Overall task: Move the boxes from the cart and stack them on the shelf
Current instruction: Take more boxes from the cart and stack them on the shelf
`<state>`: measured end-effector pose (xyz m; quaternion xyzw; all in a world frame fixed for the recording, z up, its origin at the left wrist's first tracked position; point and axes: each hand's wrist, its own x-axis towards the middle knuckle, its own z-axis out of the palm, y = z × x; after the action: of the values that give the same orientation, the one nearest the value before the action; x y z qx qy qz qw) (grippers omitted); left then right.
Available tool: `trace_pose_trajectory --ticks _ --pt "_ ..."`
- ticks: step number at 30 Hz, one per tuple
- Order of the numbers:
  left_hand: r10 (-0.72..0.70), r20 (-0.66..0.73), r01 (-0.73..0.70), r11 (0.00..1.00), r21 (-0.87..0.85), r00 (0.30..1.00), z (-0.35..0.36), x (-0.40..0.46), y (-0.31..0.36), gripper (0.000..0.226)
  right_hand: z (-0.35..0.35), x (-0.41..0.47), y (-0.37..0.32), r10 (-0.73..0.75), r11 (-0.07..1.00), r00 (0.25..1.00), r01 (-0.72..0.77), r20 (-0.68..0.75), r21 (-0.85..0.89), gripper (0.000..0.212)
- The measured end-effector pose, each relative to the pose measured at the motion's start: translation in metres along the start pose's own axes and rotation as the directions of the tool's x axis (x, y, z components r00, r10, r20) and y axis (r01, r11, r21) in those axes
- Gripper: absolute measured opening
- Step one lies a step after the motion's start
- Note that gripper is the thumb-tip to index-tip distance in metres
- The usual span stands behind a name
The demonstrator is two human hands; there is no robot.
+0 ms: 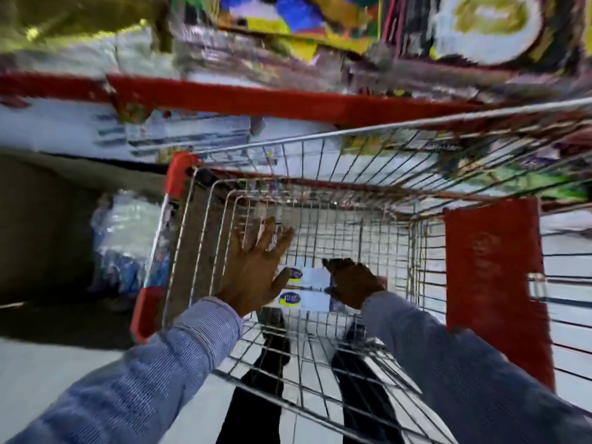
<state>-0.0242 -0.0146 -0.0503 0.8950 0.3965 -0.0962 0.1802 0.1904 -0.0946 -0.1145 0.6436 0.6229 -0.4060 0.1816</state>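
1. Surroundings. A wire shopping cart [320, 161] with red plastic corner guards fills the centre of the view. Beyond it runs a shelf [256, 100] with a red front edge, carrying blurred packaged goods above and below. A plastic-wrapped bundle [128, 238] sits on the floor just left of the cart.
2. Obstructions. The cart's wire walls enclose the basket on all sides; both arms reach in over the near rim. A red panel [493, 277] stands at the cart's right side. The person's dark trouser legs [272, 363] show through the wire floor.
3. Counts. Two white boxes [307, 288], each bearing a blue-and-yellow oval logo, are visible; they lie side by side, touching. Motion blur prevents telling whether more lie beneath them. Two hands and two light blue striped sleeves [179, 354] are in view.
4. Location of the boxes. They rest low inside the cart, near its bottom, between the two hands.
5. Left hand [256, 267]. The fingers are spread wide and extended toward the far wall of the cart. The thumb lies at the left edge of the boxes, at or just above them; contact cannot be told.
6. Right hand [354, 282]. The fingers are curled over the right end of the boxes, apparently grasping them; the blur leaves the firmness of the grip unclear.
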Motion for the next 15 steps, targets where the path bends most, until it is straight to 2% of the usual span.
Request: trace_pose_trajectory --ticks 2,5,9,12,15 --pt "0.043 0.022 -0.043 0.999 0.032 0.999 0.011 -0.001 -0.003 0.066 0.005 0.012 0.005 -0.017 0.996 0.998 0.022 0.053 -0.081 0.072" --pt "0.178 0.033 -0.179 0.983 0.029 0.983 0.024 -0.002 -0.003 0.051 -0.001 0.022 0.014 -0.060 0.993 0.996 0.066 0.062 -0.097 0.065" --pt "0.417 0.029 -0.418 0.907 0.054 0.909 0.039 0.001 0.010 0.031 -0.016 0.026 0.020 -0.083 0.990 0.996 0.084 0.019 -0.114 0.051" --pt "0.465 0.186 -0.483 0.873 0.065 0.866 0.052 0.008 0.022 0.031 -0.027 0.021 0.029 -0.071 0.992 0.995 0.063 -0.068 -0.108 0.047" --pt "0.382 0.373 -0.421 0.907 0.027 0.845 0.071 0.020 0.031 0.045 -0.040 0.012 0.041 -0.056 0.997 0.984 0.045 -0.172 -0.067 0.048"
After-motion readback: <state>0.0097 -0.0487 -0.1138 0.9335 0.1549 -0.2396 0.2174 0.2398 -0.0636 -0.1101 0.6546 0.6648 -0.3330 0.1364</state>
